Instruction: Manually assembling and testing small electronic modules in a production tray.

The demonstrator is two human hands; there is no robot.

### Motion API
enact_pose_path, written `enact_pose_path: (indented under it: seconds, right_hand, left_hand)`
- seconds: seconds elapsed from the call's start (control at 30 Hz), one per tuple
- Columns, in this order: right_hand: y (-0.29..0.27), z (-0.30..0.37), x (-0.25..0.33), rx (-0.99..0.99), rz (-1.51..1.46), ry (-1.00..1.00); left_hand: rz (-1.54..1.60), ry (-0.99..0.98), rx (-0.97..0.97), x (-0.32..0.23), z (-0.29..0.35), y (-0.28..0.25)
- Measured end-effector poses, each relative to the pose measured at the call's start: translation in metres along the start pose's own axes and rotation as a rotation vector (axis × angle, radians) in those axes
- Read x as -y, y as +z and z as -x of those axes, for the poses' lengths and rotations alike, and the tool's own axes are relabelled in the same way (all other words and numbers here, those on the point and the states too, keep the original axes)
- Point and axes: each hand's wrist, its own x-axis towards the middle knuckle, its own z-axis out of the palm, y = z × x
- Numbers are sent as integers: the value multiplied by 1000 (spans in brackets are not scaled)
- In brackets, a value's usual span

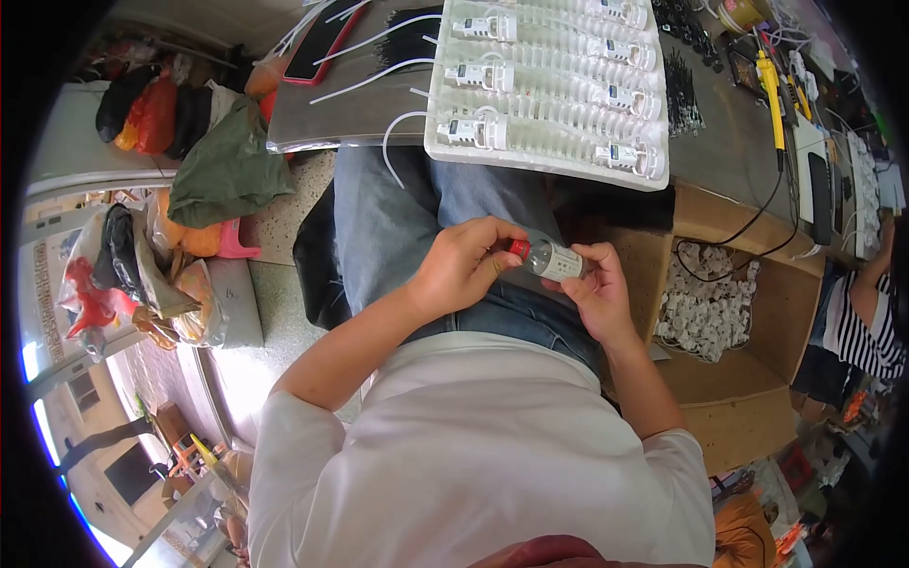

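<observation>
Over my lap I hold a small clear bottle with a pale printed label, tilted almost onto its side. Its red cap points to the left. The fingers of my left hand close around the cap end. My right hand grips the labelled bottom end between thumb and fingers. Beyond my knees, a white foam tray holds rows of small white cylindrical parts, some with thin white tubes trailing off the left side.
On the grey workbench are a red-edged phone, bundles of black leads and a yellow soldering iron. An open cardboard box with white parts stands at my right. Bags are at the left; a person in stripes is far right.
</observation>
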Motion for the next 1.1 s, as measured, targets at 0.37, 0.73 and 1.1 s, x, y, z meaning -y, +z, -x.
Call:
enact_pose_path:
  seconds: [0.37, 0.73, 1.1]
  right_hand:
    - [12, 2, -4, 59, 118, -193]
    - [20, 5, 14, 9, -71, 113]
    - [19, 2, 9, -26, -100, 179]
  left_hand:
    - [386, -330, 26, -1, 9, 0]
    - [222, 79, 5, 6, 15, -10]
    - [395, -102, -158, -17, 20, -2]
